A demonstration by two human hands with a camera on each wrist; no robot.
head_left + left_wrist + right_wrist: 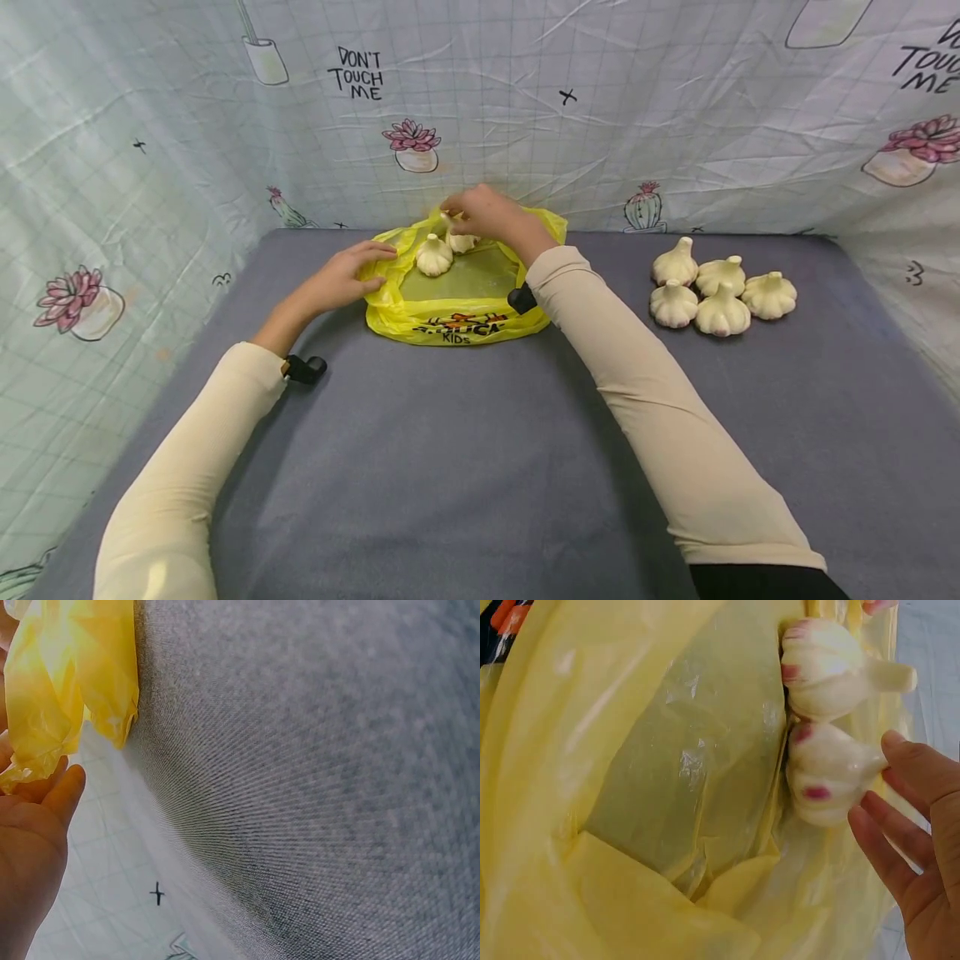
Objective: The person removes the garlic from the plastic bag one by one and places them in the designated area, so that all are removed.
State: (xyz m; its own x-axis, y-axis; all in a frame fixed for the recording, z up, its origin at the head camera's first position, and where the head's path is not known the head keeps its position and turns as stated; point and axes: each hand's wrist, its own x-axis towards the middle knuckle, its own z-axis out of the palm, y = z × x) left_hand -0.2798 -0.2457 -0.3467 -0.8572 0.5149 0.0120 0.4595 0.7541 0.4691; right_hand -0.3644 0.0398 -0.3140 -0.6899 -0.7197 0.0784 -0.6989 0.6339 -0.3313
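A yellow plastic bag [457, 310] lies with its mouth spread wide near the back of the table. My left hand [347, 273] grips the bag's left rim; in the left wrist view the yellow plastic [71, 682] runs between thumb and fingers. Inside the bag two garlic bulbs sit side by side. My right hand [491, 218] reaches in over the back rim and pinches the stem of one garlic bulb [829, 776] between thumb and fingers. The other garlic bulb [434, 256] touches it, its stem pointing to the back.
Several garlic bulbs [722, 312] are clustered on the grey tablecloth [465, 467] to the right of the bag. A printed white curtain [495, 108] hangs right behind the bag and along both sides of the table.
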